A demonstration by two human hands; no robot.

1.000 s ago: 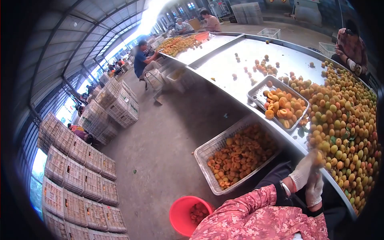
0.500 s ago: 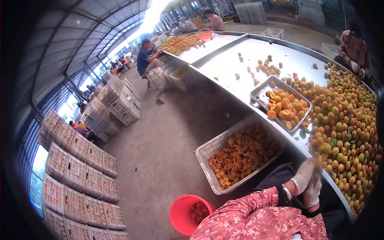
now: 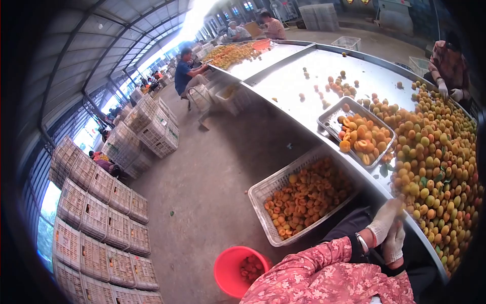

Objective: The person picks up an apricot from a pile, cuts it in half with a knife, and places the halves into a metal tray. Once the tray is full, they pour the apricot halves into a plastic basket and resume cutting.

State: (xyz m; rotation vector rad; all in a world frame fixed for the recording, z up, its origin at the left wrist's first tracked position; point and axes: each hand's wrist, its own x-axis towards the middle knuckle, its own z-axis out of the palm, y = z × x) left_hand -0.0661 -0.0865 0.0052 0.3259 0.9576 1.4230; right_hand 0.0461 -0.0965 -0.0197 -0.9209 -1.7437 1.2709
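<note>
My left hand [image 3: 383,223], in a white knit glove with a metal band at the wrist, is closed near the steel table's edge. My right hand [image 3: 393,244], gloved alike, is pressed close beside it, fingers curled. Whatever lies between their fingers is hidden. Just beyond them spreads a big heap of whole apricots [image 3: 435,167], orange to green. A metal tray [image 3: 324,121] holding apricot halves [image 3: 362,137] rests on the table left of the heap. Below the table edge stands a white plastic crate [image 3: 263,195] full of apricot halves [image 3: 309,197].
A red bucket [image 3: 225,271] with dark orange pieces stands on the floor by my sleeve. Stacked crates [image 3: 96,213] line the left side. Across the steel table [image 3: 283,76] sits a gloved co-worker [image 3: 448,66]; another person in blue [image 3: 185,73] sits farther up.
My two hands stay close together, with only a slight shift at the fingers. The co-worker's gloved hands across the table have moved apart, one toward the apricots.
</note>
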